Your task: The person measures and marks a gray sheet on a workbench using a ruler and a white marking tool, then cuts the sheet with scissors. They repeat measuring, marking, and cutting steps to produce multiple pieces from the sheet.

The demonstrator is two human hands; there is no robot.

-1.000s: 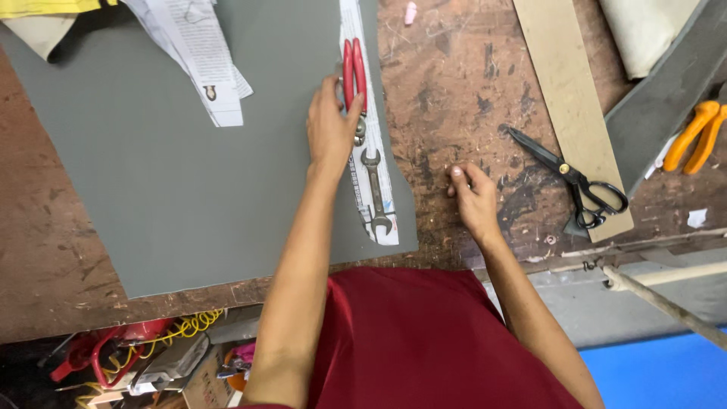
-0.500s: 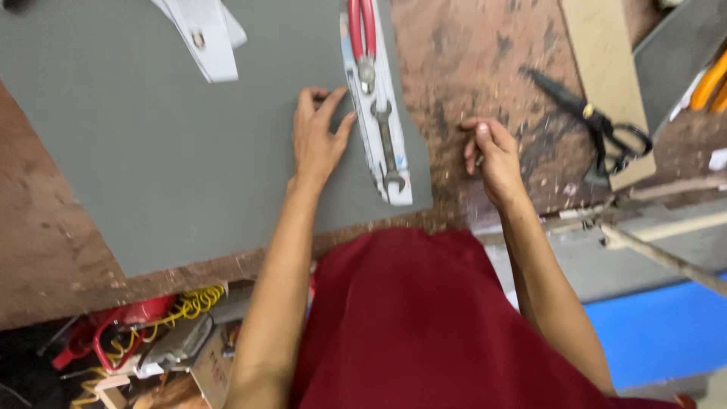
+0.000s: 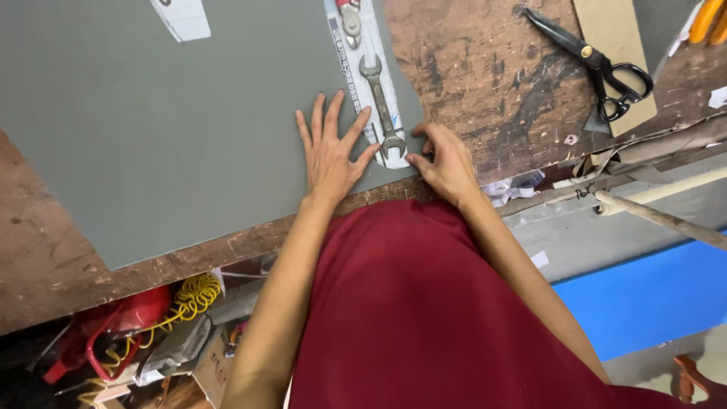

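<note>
A large grey sheet (image 3: pixel 151 129) lies on the worn brown workbench (image 3: pixel 485 83). Along its right edge runs a long white paper strip (image 3: pixel 362 76), weighted by a steel spanner (image 3: pixel 381 106) and red-handled pliers (image 3: pixel 348 11). My left hand (image 3: pixel 332 148) lies flat on the sheet with fingers spread, just left of the strip's near end. My right hand (image 3: pixel 447 163) sits at the sheet's near right corner, fingertips pinched at the strip's end and the sheet's edge.
Black scissors (image 3: pixel 598 64) lie on a tan cardboard strip (image 3: pixel 613 45) at the far right, with orange handles (image 3: pixel 708 19) beyond. A white paper piece (image 3: pixel 182 17) rests on the sheet's far part. Under the bench are a yellow coiled cord (image 3: pixel 193 291) and red tools (image 3: pixel 98 337).
Both hands have drawn toward the bench's near edge. The left hand slid down the sheet beside the strip; the right hand moved left from the bare bench onto the sheet's corner.
</note>
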